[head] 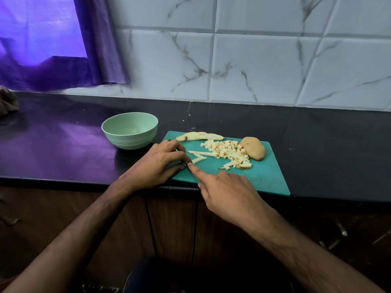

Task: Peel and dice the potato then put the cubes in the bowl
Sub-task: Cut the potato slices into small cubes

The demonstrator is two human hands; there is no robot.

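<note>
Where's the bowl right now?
The green bowl sits on the dark counter, just off the cutting board's far-left corner, beyond the left hand.

Lighting: dim interior, cool cast. Source: violet daylight through curtain (42,39) at 10 o'clock. Glare: purple sheen on dark countertop (63,144) at 9 o'clock. Shadows: soft, falling toward 3 o'clock beside bowl (130,130). Distortion: wide-angle bowing of wall tiles (264,66) at 1–2 o'clock. Focus: centre fair; forearms at 6 o'clock soft, lower cabinet murky.
</note>
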